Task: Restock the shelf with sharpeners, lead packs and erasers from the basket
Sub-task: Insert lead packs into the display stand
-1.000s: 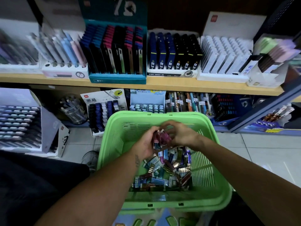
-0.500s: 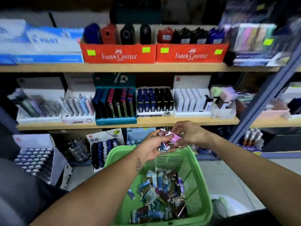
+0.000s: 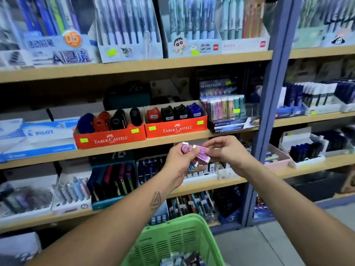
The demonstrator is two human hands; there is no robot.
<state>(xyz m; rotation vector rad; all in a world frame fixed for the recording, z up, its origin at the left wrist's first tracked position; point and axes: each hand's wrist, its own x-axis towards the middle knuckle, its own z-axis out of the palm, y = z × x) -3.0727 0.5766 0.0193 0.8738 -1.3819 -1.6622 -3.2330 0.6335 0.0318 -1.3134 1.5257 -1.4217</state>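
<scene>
The wooden shelf (image 3: pixel 192 134) carried two orange Faber-Castell sharpener boxes (image 3: pixel 110 136), side by side, with a Pilot box (image 3: pixel 38 139) to their left.

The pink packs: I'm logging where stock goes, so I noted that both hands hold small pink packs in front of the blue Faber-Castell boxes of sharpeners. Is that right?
Not quite. The Faber-Castell boxes are red-orange, not blue; only some sharpeners in them are blue. The rest stands: in the head view the left hand and right hand both hold the small pink packs, just below and in front of those boxes.
</scene>
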